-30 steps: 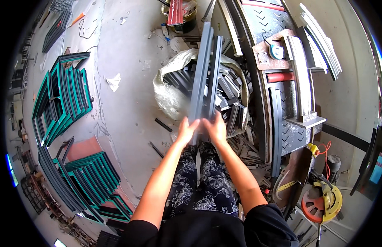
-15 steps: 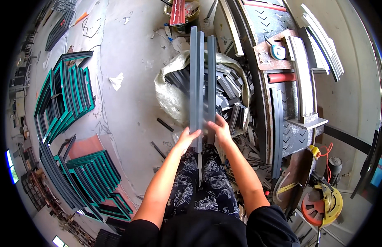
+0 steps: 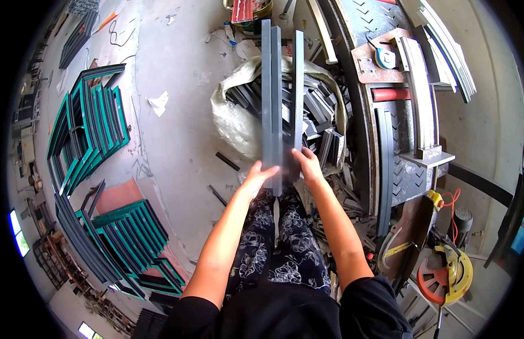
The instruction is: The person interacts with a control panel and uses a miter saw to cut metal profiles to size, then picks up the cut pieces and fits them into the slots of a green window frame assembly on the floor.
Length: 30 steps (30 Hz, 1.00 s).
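We held two grey profiles lengthwise over the white sack (image 3: 235, 121), their far ends extending past its far rim. The left profile (image 3: 267, 96) ran over the middle of the sack and showed two long strips; we could not tell whether it was one piece or two. The right profile (image 3: 297, 90) ran roughly parallel, nearer the sack's right side.

At the near edge of the sack, our left hand (image 3: 256, 179) was clamped on the left profile, its thumb across the upper face and its other fingers largely hidden. Our right hand (image 3: 309, 168) was closed on the near end of the right profile; blur obscured its exact finger placement.

Within the last second, the gap between the profiles had widened, exposing more of the offcuts (image 3: 317, 105) inside the sack. In our judgement, this separation let each hand control its own profile independently.
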Each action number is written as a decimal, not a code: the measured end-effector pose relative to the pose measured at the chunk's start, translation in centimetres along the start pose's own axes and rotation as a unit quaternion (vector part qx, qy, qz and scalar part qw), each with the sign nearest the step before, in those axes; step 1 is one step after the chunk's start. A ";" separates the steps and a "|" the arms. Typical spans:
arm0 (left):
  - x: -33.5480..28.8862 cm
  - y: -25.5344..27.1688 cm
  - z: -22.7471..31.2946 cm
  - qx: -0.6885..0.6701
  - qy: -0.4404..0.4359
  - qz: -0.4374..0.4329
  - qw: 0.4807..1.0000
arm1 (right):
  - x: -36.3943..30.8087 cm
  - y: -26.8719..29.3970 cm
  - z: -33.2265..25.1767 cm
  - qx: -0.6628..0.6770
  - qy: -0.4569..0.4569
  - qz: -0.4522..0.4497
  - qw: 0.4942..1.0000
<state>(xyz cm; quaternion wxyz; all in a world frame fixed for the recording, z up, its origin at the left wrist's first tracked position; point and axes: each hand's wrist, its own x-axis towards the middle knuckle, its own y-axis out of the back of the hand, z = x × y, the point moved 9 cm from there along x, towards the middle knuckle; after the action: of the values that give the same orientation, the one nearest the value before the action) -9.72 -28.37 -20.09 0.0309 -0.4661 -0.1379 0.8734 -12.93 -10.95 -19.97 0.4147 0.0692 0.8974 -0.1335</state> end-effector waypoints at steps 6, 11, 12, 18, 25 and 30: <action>0.0 1.5 0.6 0.069 -0.012 0.020 0.997 | -5.1 1.0 -5.3 -0.387 0.213 0.150 0.885; -0.1 1.5 1.0 0.097 -0.031 0.055 0.993 | -4.7 1.2 -6.1 -0.450 0.245 0.183 0.839; -0.2 1.9 1.3 0.088 -0.053 0.078 0.992 | -4.3 1.0 -6.2 -0.462 0.234 0.191 0.834; -2.2 4.6 4.6 0.248 -0.178 0.252 0.918 | -4.4 2.2 -7.5 -0.392 0.305 0.252 0.831; -5.7 0.4 11.0 0.351 -0.245 0.266 0.864 | -6.8 3.2 -7.0 -0.349 0.354 0.341 0.798; -5.1 -2.6 13.1 0.438 -0.313 0.286 0.793 | -8.5 3.7 -8.3 -0.354 0.378 0.378 0.767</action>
<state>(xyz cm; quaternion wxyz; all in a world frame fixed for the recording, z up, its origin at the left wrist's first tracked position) -17.86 -29.60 -8.39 -0.0643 -0.1217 0.3965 0.9077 -12.58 -5.01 -8.96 0.0535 0.2959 0.8665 0.3985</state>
